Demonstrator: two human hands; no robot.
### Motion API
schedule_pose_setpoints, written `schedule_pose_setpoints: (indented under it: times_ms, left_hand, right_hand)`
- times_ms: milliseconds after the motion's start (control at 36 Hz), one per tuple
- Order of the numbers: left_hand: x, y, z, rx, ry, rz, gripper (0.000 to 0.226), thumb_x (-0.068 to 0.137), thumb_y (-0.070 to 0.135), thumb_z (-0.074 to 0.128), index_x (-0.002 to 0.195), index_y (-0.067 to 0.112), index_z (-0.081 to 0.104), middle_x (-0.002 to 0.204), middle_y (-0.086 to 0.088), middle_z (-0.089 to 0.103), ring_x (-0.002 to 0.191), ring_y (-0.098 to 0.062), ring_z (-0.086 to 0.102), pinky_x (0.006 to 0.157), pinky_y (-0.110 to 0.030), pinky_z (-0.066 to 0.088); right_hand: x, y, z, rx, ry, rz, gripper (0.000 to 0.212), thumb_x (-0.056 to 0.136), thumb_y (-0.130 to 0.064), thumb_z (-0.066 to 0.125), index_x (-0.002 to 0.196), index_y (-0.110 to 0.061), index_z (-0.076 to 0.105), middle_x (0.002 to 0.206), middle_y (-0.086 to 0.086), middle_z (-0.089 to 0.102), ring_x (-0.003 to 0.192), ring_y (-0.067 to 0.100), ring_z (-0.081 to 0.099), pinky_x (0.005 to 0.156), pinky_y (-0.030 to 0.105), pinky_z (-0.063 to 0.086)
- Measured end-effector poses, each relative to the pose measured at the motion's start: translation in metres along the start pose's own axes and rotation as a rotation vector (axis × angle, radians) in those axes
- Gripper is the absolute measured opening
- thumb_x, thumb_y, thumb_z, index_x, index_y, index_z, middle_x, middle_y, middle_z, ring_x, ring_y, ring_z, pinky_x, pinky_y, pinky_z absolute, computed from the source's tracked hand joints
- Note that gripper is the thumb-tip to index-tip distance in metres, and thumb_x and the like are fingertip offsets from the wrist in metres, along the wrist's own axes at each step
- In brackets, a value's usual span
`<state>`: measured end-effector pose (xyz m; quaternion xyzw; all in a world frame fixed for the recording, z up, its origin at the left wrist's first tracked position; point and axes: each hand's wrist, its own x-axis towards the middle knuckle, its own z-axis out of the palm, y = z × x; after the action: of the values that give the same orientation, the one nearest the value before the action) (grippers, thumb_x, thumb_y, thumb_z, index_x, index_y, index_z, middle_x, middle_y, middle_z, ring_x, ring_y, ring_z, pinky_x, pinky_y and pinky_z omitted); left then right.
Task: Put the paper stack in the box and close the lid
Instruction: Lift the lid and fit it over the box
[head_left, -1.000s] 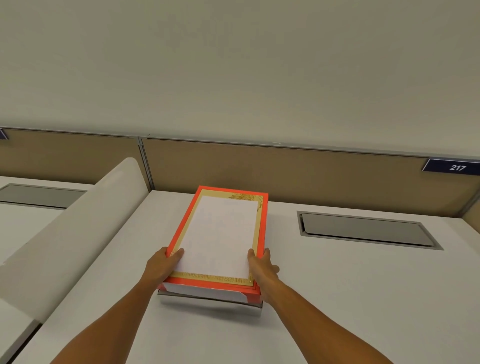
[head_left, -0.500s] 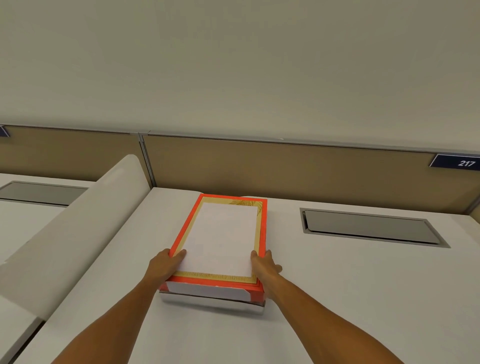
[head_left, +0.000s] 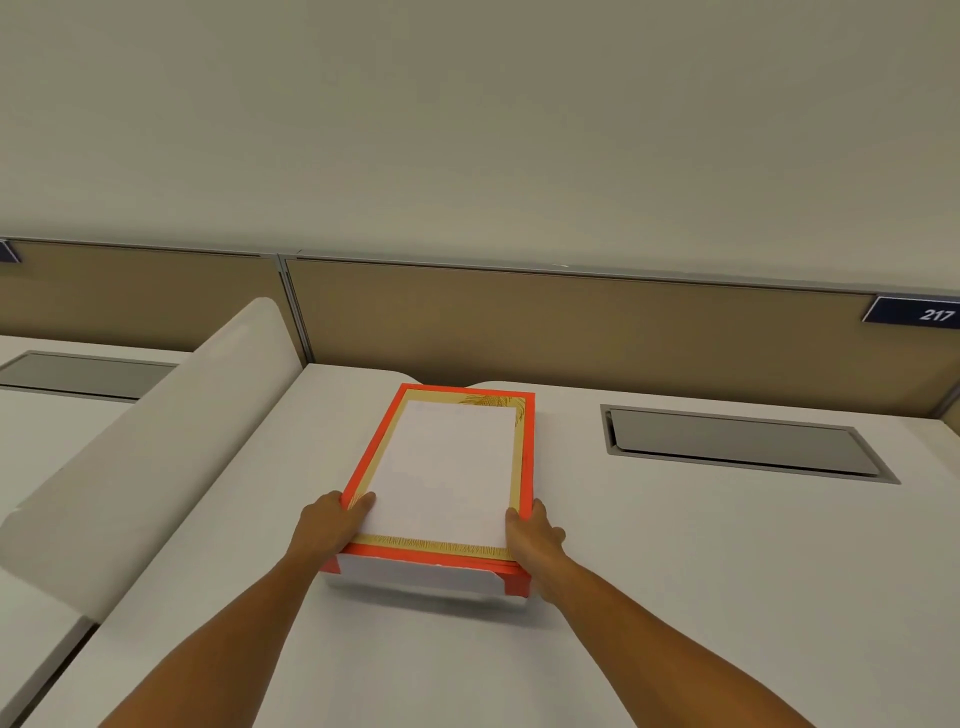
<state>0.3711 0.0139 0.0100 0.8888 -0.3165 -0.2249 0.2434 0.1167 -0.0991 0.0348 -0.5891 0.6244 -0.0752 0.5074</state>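
An orange box with a gold inner border lies flat on the white desk. The white paper stack rests inside that gold border, with a strip of gold showing all round it. A white flap hangs along the box's near side. My left hand grips the near left corner of the box, thumb on the paper's edge. My right hand clasps the near right corner, thumb against the paper and fingers down the outer side. No separate lid can be made out.
A curved white divider rises left of the box. A grey recessed hatch sits in the desk to the right. A tan partition runs along the back, with a blue label 217.
Both hands stay on the box's near corners. The box and paper sit slightly farther back toward the partition, and the view has shifted a little.
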Motion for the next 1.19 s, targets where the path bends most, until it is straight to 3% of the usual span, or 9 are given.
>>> schedule_pose_setpoints:
  times_ms: [139,278,417,583,722,833,944,1056,1194]
  left_hand:
    - [-0.004,-0.004,0.003,0.006,0.035,0.008,0.044,0.092,0.059,0.047,0.106,0.018,0.054,0.1,-0.002,0.063,0.082,-0.02,0.062,0.075,-0.032,0.05]
    - [-0.006,-0.003,0.006,0.004,0.04,-0.006,0.046,0.093,0.059,0.047,0.11,0.017,0.054,0.101,-0.002,0.062,0.084,-0.021,0.063,0.079,-0.036,0.052]
    - [-0.005,0.001,0.003,0.029,0.026,-0.059,0.049,0.092,0.061,0.045,0.109,0.016,0.055,0.104,-0.005,0.065,0.088,-0.023,0.065,0.085,-0.041,0.054]
    - [-0.002,0.003,0.002,0.113,0.064,-0.094,0.059,0.091,0.066,0.041,0.115,0.015,0.056,0.102,-0.003,0.063,0.086,-0.022,0.063,0.079,-0.039,0.053]
    - [0.0,0.009,0.009,0.111,0.127,0.033,0.067,0.091,0.062,0.047,0.137,0.014,0.046,0.132,-0.01,0.057,0.114,-0.031,0.061,0.095,-0.047,0.051]
    - [0.003,0.018,0.016,0.208,0.124,0.18,0.08,0.089,0.065,0.047,0.15,0.018,0.027,0.156,-0.009,0.035,0.14,-0.033,0.039,0.11,-0.052,0.038]
    - [0.007,0.026,0.024,0.363,0.081,0.288,0.085,0.087,0.071,0.039,0.154,0.023,0.019,0.164,-0.004,0.019,0.15,-0.032,0.019,0.12,-0.053,0.022]
    - [0.013,0.033,0.03,0.444,0.004,0.411,0.083,0.087,0.074,0.029,0.155,0.029,0.016,0.166,0.0,0.011,0.153,-0.028,0.007,0.123,-0.052,0.007]
    - [0.019,0.038,0.037,0.544,0.0,0.463,0.089,0.081,0.079,0.013,0.156,0.031,0.013,0.166,0.002,0.005,0.153,-0.028,0.0,0.122,-0.051,-0.002]
  right_hand:
    - [-0.004,0.008,-0.001,-0.023,0.003,-0.046,0.06,0.104,-0.047,0.034,0.157,-0.027,0.014,0.149,0.011,0.035,0.127,0.029,0.05,0.087,0.035,0.049]
    - [-0.006,0.008,-0.002,-0.055,0.004,-0.071,0.058,0.104,-0.047,0.035,0.155,-0.025,0.02,0.147,0.009,0.043,0.126,0.029,0.054,0.101,0.042,0.052]
    - [-0.006,0.009,-0.003,-0.081,-0.009,-0.039,0.055,0.103,-0.046,0.038,0.15,-0.019,0.028,0.141,0.009,0.048,0.118,0.027,0.058,0.099,0.04,0.054]
    - [-0.006,0.016,0.005,-0.137,0.021,0.004,0.066,0.1,-0.052,0.04,0.153,-0.018,0.02,0.147,0.012,0.036,0.126,0.029,0.051,0.098,0.038,0.052]
    - [0.0,0.016,0.014,-0.249,0.158,-0.11,0.079,0.095,-0.059,0.046,0.155,-0.021,0.013,0.151,0.01,0.033,0.134,0.03,0.046,0.103,0.044,0.051]
    - [0.005,0.008,0.02,-0.459,0.243,-0.374,0.08,0.093,-0.062,0.044,0.157,-0.027,0.01,0.164,0.005,0.017,0.149,0.03,0.026,0.117,0.048,0.032]
    - [0.014,-0.001,0.025,-0.686,0.163,-0.544,0.076,0.094,-0.065,0.036,0.158,-0.033,0.009,0.168,0.002,0.0,0.155,0.031,0.003,0.123,0.049,0.01]
    - [0.029,-0.005,0.026,-0.823,0.127,-0.601,0.079,0.095,-0.067,0.028,0.159,-0.031,0.002,0.168,0.003,-0.008,0.155,0.031,-0.009,0.124,0.049,-0.001]
    - [0.043,-0.007,0.028,-0.866,0.162,-0.599,0.08,0.091,-0.074,0.018,0.159,-0.036,0.0,0.168,0.001,-0.007,0.154,0.035,-0.01,0.123,0.053,-0.005]
